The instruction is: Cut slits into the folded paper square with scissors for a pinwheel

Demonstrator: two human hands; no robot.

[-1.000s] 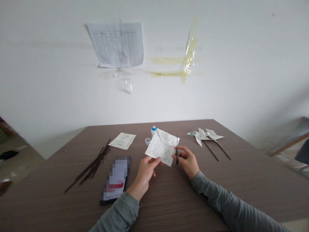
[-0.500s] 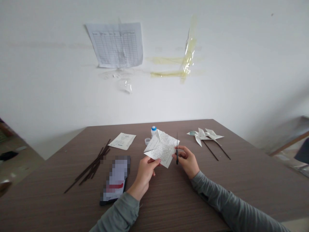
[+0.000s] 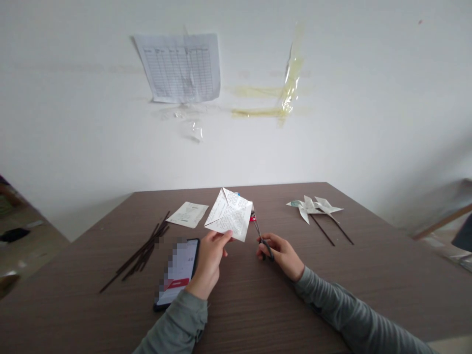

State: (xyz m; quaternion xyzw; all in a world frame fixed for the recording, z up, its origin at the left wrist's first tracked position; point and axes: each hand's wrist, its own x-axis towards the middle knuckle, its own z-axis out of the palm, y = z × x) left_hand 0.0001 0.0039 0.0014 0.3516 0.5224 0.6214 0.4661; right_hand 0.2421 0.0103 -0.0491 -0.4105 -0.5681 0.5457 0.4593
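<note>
Your left hand pinches the lower edge of the paper, a written-on square with fold creases, and holds it up off the table, tilted, just left of the scissors. Your right hand has its fingers closed through the scissors' handles; the blades point up and left toward the paper's right corner, tip just beside it. I cannot tell whether the blades are parted or whether they touch the sheet.

Taking the paper as landmark:
- well right of it, two pinwheels lie finished on the table, each already on a dark stick.
- well left, a bundle of spare sticks lies loose and untouched.
- just left and behind, a second sheet lies flat, unfolded.
- below and left, a phone lies beside your left wrist, screen lit.
- behind it, something blue peeps over the top edge; too hidden to name.

Judgement on progress: two pieces done, and this looks like a third in the making. The square is creased, so folding seems done; the diagonal cuts look in hand or about to start, though no cut is clear from here. Left for this one: finish the cuts, gather the corners, fix it on a stick. The flat sheet and many sticks suggest more to go.
</note>
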